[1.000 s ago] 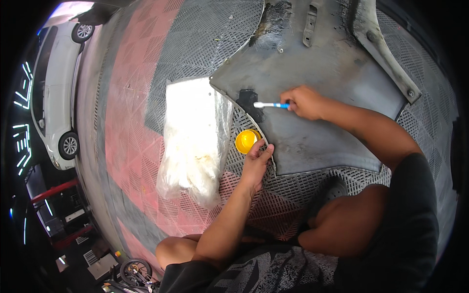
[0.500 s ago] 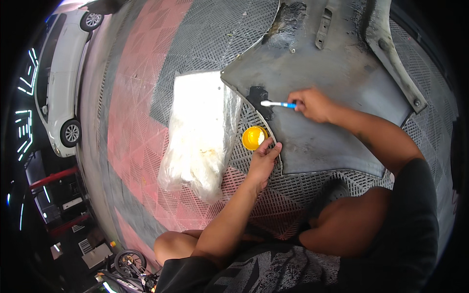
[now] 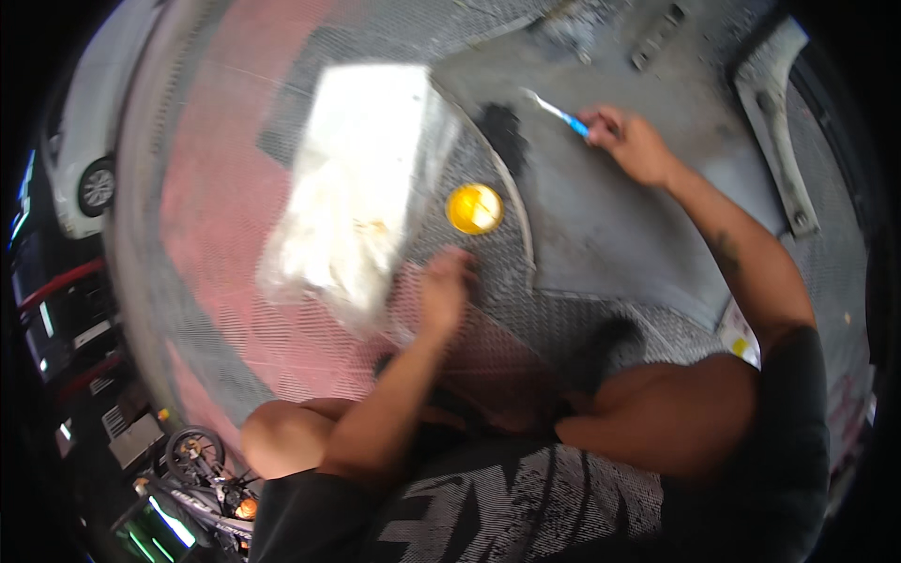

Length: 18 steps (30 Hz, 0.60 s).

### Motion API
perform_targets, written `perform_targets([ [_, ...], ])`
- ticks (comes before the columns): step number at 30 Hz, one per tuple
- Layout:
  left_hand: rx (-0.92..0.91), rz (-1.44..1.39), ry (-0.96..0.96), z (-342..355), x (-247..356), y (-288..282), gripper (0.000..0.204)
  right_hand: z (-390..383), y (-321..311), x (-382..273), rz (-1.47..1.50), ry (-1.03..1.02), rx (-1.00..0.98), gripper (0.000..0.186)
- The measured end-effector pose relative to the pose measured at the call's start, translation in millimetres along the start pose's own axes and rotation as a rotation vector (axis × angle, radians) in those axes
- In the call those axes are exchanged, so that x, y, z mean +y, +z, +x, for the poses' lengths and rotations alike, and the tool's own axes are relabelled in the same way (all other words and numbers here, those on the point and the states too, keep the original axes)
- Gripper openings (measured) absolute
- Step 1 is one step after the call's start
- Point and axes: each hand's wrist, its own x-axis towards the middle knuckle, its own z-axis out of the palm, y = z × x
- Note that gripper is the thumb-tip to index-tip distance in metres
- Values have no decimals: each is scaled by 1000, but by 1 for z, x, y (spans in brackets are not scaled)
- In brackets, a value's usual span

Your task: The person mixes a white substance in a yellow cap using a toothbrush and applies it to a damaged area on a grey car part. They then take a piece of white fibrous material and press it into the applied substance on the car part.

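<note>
1. compared with the earlier frame, the left hand (image 3: 445,286) is now off the edge of the grey panel (image 3: 610,220); it is below the yellow cup (image 3: 456,212), near it but apart.
2. the blue and white brush (image 3: 560,114) is now more tilted; its white head is at the upper right of the black patch (image 3: 505,136), no longer over it.
3. the floor (image 3: 221,188) has gridded tiles, some grey and some red. the panel lies on it, and so does a clear plastic bag (image 3: 366,122) with something white inside, left of the cup.
4. at the left of the room stands a white car (image 3: 103,103); at lower left is a bicycle (image 3: 202,507).
5. the right hand (image 3: 627,145) is above the panel, with fingers closed around the blue handle.
6. the left hand is blurred; i cannot tell how far it is open, or if it holds something.
7. the brush points from the right hand to the upper left, well apart from the left hand; i cannot tell if its head touches the panel.
</note>
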Motion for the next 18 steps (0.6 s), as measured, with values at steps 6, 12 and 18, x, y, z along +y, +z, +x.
perform_targets([
  [6, -147, 57, -215, 24, -10, -41, 30, -10, -16, -32, 377, 255, -146, 40],
  [12, -519, 342, -46, 35, 29, -122, 36, -29, -32, -30, 358, 251, -97, 46],
  [18, -535, 862, -334, 25, 60, -284, 39, -9, -23, -33, 358, 261, -107, 45],
])
